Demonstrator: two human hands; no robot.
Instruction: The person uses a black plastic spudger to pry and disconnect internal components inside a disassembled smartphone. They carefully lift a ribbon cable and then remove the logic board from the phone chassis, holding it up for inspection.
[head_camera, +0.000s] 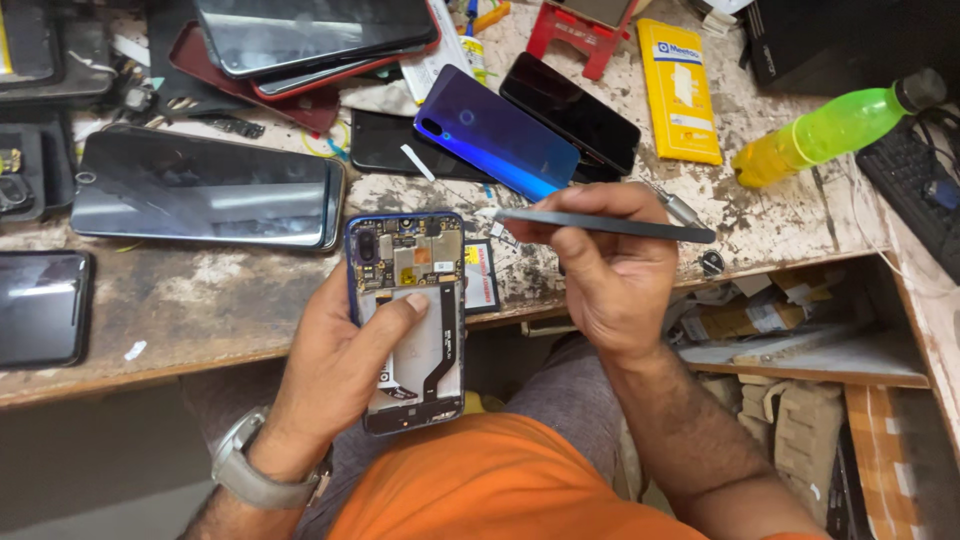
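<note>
Fingers of the left hand (335, 360) wrap the sides of an opened phone (408, 320), its back cover off and its circuit board and flex cables bare, while the thumb presses flat across the middle of it; the phone hangs just off the front edge of the workbench (200, 310), above the person's lap. The right hand (610, 275) pinches a slim dark pry tool (610, 226) between thumb and fingertips, held level above the front edge of the bench, its tip pointing toward the phone's upper right corner. The thumb resting on exposed parts could smear or strain a flex cable if it bears down. A slip of the tool might gouge the board or tear a connector. Since nothing supports the phone from below, a loosened grip would likely drop it to the floor. The blue back cover (497, 133) lies farther back on the crowded bench.
</note>
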